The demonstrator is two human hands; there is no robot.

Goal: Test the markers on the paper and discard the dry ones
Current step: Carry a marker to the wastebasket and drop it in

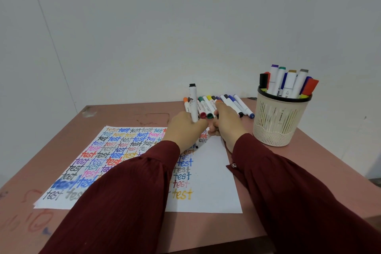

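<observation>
Dark red cloth comes first: the left sleeve (pixel 123 196) and the right sleeve (pixel 299 192) reach forward over a dull pink-brown table (pixel 288 173), which has red and blue pen scribbles on its near left part. On the table lies a white sheet of paper (pixel 208 175), its left and middle part filled with the word "test" in many colours, its right part blank. The left hand (pixel 185 128) grips a white marker (pixel 193 101) with fingers curled round it; the marker stands almost upright, black end up, dark tip down at the paper. The right hand (pixel 226 121) is just beside it, over the far edge of the paper, fingers curled; I cannot tell if it holds something. Behind both hands a row of markers (pixel 228 105) lies side by side on the table. To the right stands a cream mesh cup (pixel 278 123) with a dark rim, holding more markers (pixel 288 82) upright. Behind the table is a plain pale grey wall (pixel 185 27).
</observation>
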